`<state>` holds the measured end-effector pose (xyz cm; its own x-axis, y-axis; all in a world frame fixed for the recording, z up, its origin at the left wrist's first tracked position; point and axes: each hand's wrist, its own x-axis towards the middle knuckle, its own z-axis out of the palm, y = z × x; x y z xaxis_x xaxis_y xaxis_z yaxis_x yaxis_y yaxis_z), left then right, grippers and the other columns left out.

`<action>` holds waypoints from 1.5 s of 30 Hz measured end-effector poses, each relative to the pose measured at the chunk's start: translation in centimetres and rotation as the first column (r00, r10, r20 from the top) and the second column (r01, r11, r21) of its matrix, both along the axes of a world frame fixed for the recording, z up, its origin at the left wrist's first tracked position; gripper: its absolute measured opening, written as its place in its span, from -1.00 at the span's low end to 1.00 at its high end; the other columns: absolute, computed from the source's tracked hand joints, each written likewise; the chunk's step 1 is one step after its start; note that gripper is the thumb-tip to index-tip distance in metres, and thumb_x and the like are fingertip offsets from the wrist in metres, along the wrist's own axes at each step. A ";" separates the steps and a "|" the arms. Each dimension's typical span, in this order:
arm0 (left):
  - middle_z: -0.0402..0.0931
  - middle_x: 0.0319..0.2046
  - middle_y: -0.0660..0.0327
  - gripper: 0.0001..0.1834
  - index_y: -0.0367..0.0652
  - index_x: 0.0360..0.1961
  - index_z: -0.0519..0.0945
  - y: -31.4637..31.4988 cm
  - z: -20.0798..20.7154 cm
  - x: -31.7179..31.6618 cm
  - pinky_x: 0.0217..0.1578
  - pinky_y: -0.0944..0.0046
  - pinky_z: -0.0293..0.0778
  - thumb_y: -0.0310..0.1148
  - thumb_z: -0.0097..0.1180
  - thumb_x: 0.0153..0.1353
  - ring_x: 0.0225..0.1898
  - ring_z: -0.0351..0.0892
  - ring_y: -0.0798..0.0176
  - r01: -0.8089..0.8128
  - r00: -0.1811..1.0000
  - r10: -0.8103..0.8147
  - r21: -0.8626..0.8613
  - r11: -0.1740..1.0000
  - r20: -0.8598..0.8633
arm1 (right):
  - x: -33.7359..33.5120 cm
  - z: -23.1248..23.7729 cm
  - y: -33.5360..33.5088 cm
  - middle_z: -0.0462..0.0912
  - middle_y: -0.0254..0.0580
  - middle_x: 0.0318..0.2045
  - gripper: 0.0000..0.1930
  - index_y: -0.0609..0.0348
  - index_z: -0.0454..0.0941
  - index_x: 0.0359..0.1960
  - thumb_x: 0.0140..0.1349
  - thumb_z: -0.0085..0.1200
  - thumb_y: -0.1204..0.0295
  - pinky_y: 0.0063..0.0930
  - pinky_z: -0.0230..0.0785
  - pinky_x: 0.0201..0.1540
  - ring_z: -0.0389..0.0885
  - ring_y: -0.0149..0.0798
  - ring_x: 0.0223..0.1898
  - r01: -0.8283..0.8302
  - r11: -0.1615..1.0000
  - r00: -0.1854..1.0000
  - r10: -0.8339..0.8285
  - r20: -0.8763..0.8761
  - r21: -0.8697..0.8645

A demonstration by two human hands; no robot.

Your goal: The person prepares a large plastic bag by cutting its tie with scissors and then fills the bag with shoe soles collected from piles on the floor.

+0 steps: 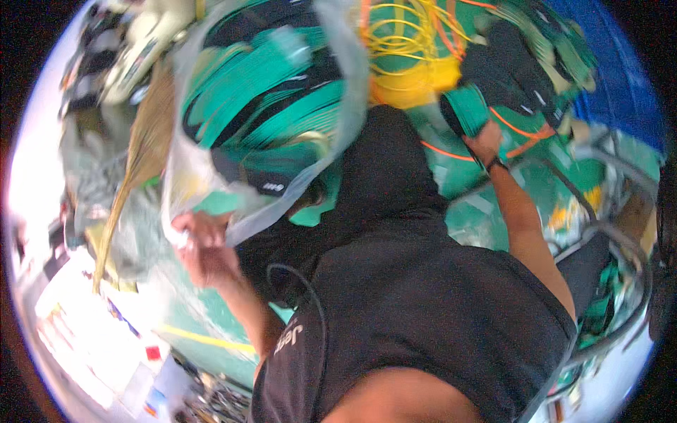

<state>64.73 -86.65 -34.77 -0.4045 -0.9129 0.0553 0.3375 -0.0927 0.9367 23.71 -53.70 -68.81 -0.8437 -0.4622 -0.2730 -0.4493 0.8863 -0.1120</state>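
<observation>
- The green-and-black bundle (466, 111) is in the right hand (486, 143), clamped around its near end; its long axis slants away from the fingers, up and slightly left.
- It is to the right of the clear plastic bag (352, 53), well apart from its opening, with the person's hooded head and shoulders partly between.
- The left hand (204, 243), blurred, seems closed on the bag's near rim, far from the right.
- Inside the bag, similar bundles (264, 88) show fine, ribbed green strands beside black matte bands; the film is thin, cloudy and creased.
- Beyond are smooth yellow cord loops (402, 39) and a dark, soft-looking pile (504, 63).
</observation>
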 end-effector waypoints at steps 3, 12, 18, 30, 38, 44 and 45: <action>0.18 -0.69 0.34 -0.26 -0.40 0.27 0.00 -0.3 1.0 -1.3 -0.59 0.42 0.19 -0.39 0.03 0.12 -0.67 0.18 0.43 0.030 0.999 -0.030 -0.004 1.000 -0.038 | 2.4 -1.5 -2.4 0.45 0.16 -0.16 -0.17 0.34 0.30 -0.04 -0.34 0.42 0.13 -0.08 0.29 -0.04 0.41 0.18 -0.07 0.061 0.995 0.998 -0.061 -0.001 -0.079; 0.30 -0.61 0.21 -0.13 -0.20 0.36 -0.21 -1.6 0.9 -1.2 -0.57 0.37 0.23 -0.34 -0.01 0.11 -0.60 0.27 0.32 -0.038 0.999 0.041 -0.192 0.981 0.016 | 2.9 19.1 -21.4 0.36 0.20 0.01 -0.06 0.50 0.13 0.13 -0.23 0.43 0.22 -0.20 0.20 0.12 0.34 0.05 0.07 -0.307 0.539 0.952 0.186 -0.244 -0.785; 0.29 -0.64 0.34 -0.08 -0.19 0.36 -0.19 -1.2 0.9 -3.3 -0.73 0.46 0.14 -0.35 0.09 0.08 -0.76 0.23 0.46 0.038 0.994 -0.050 -0.117 0.992 -0.101 | 8.5 28.1 -32.2 0.36 -0.05 0.04 -0.21 0.15 0.32 0.09 -0.21 0.30 0.08 -0.12 0.15 0.11 0.29 0.02 0.09 -0.623 -0.236 0.626 0.422 -0.656 -0.746; 0.23 -0.68 0.29 -0.24 -0.35 0.33 -0.20 -1.4 1.3 -3.3 -0.72 0.53 0.00 -0.22 -0.18 0.27 -0.76 0.07 0.51 0.146 0.989 -0.140 -0.182 0.972 0.043 | -3.0 10.9 -18.7 0.57 0.00 -0.25 -0.64 0.26 0.50 -0.16 0.00 0.20 0.38 -0.26 0.36 -0.08 0.53 -0.02 -0.20 -0.178 0.543 0.981 0.032 -0.192 -0.821; 0.25 -0.69 0.28 -0.26 -0.33 0.33 -0.17 -0.9 0.8 -2.2 -0.62 0.40 0.27 -0.22 -0.20 0.26 -0.78 0.14 0.49 0.173 0.975 -0.152 -0.129 0.976 0.159 | -14.6 -5.3 3.1 0.59 0.19 -0.22 -0.41 0.31 0.53 -0.15 -0.21 0.24 0.14 -0.20 0.42 -0.19 0.58 0.09 -0.21 0.725 0.546 0.580 -0.813 -0.056 -0.420; 0.34 -0.64 0.22 -0.29 -0.36 0.31 -0.12 -0.7 -0.9 -3.0 -0.67 0.43 0.18 -0.16 -0.23 0.29 -0.77 0.17 0.47 0.203 0.946 -0.196 -0.001 0.979 0.258 | -11.9 -7.4 -1.1 0.54 0.00 -0.29 -0.44 0.43 0.45 -0.12 -0.05 0.22 0.19 -0.18 0.33 -0.12 0.49 -0.18 -0.23 0.840 -0.225 0.331 -0.506 0.796 -0.493; 0.34 -0.64 0.21 -0.29 -0.37 0.31 -0.10 -1.0 -1.0 -3.8 -0.66 0.43 0.19 -0.15 -0.22 0.29 -0.77 0.16 0.47 0.215 0.943 -0.206 -0.006 0.977 0.260 | -11.7 -7.6 -1.5 0.53 0.01 -0.28 -0.41 0.43 0.43 -0.11 -0.06 0.24 0.16 -0.14 0.31 -0.09 0.49 -0.15 -0.21 0.791 -0.254 0.375 -0.517 0.769 -0.557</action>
<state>60.93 -87.66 -35.74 -0.5915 -0.8050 -0.0464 0.0619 -0.1026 0.9928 11.98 -55.22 -76.38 -0.8142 0.3310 -0.4770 0.4780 -0.0843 -0.8743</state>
